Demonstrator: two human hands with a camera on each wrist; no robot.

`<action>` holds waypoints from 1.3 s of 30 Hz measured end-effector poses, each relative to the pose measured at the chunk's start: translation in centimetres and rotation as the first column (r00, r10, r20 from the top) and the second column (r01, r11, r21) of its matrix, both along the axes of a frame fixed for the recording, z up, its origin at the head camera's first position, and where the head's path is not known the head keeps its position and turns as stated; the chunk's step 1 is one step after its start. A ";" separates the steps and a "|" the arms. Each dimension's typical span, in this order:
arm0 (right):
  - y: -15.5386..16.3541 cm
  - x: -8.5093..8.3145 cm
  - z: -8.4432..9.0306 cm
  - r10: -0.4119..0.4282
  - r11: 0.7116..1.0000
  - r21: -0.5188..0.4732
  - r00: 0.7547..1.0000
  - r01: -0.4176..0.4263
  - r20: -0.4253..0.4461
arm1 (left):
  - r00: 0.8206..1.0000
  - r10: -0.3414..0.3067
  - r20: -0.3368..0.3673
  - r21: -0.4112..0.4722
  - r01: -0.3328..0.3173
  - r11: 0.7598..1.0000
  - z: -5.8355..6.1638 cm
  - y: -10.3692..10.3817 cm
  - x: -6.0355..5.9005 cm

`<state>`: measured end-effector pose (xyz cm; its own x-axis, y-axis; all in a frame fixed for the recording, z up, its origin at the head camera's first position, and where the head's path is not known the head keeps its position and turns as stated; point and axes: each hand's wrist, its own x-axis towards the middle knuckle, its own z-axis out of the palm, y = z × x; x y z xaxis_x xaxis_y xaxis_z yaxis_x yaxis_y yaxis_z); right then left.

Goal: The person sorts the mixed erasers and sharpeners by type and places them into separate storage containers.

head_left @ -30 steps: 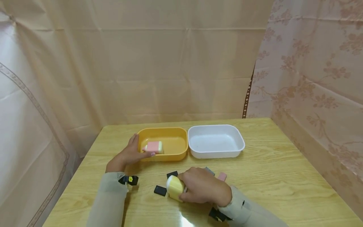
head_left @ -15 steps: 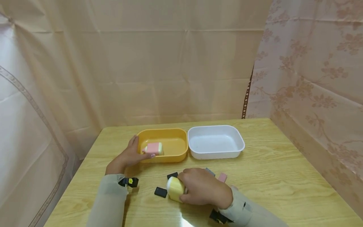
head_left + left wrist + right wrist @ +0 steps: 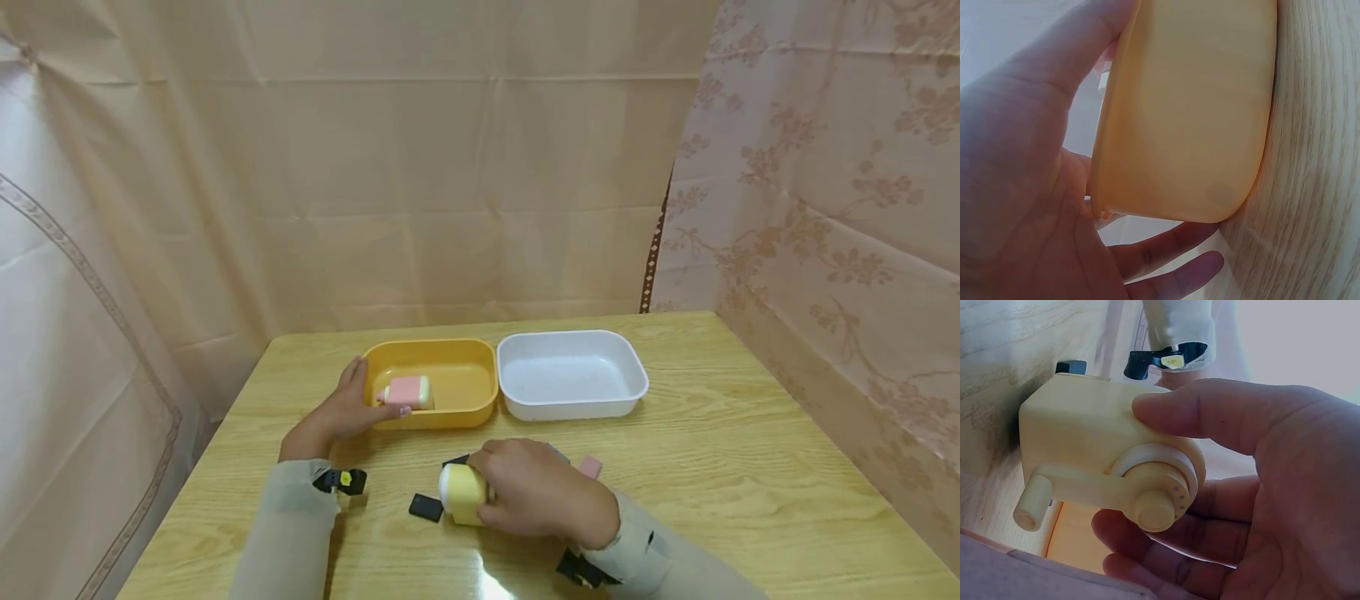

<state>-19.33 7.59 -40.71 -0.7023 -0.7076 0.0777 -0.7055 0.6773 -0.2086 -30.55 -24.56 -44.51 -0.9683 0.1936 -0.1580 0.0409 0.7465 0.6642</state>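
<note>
A yellow hand-crank pencil sharpener (image 3: 467, 493) with a white end is held in my right hand (image 3: 536, 487), close over the table. In the right wrist view the thumb lies on top of its body and fingers curl underneath. Its crank arm and knob (image 3: 1035, 503) face that camera. My left hand (image 3: 341, 412) grips the near left corner of an orange tray (image 3: 468, 417), thumb along the near rim and fingers at the left end. Inside that tray lies a similar pink and cream piece (image 3: 406, 391), partly behind the rim. My left fingers (image 3: 1172, 247) wrap the tray's end.
A white tray (image 3: 573, 410) stands beside the orange one at its right. Small flat blocks lie near my right hand: a black one (image 3: 426, 507), another black one partly hidden, a grey one partly hidden and a pink one (image 3: 590, 467). Curtains (image 3: 480, 208) hang behind the wooden table.
My right hand has turned the yellow pencil sharpener slightly, so its white end faces more to the left. The hand covers more of the grey block. My left hand stays on the orange tray.
</note>
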 end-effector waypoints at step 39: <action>0.9 -0.9 1.0 -0.009 0.997 -0.076 0.996 0.002 -0.091 | 1.000 0.008 0.008 -0.016 -0.008 1.000 0.0 0.0 0.0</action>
<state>-20.25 8.51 -39.70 -0.6936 -0.6935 0.1949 -0.7203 0.6658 -0.1944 -30.60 -24.56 -44.52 -0.9684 0.1836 -0.1687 0.0297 0.7569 0.6528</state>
